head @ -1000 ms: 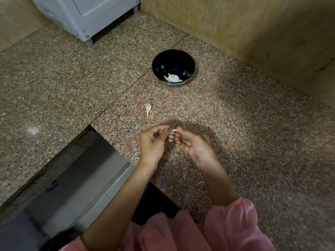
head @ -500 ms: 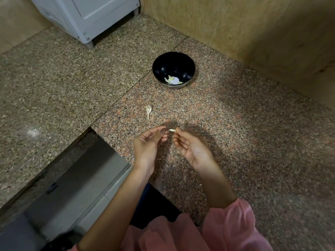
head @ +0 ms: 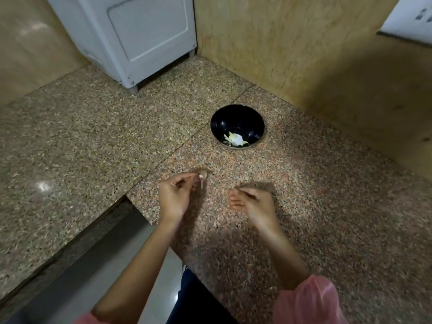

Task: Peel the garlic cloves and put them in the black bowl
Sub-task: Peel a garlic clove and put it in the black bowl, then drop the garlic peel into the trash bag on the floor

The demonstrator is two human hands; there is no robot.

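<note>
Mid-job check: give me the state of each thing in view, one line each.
black bowl: upright on the counter, pale garlic pieces inside.
garlic clove: on the counter at the left fingertips, blurred.
left hand: fingers curled, reaching the clove; grip unclear.
right hand: fingers loosely curled, blurred; contents unclear.
white appliance: door closed.

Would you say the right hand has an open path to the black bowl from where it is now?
Probably yes. The right hand hovers over the granite counter, and only bare stone lies between it and the black bowl. The left hand is off to the side by a garlic clove, not in the way.
</note>
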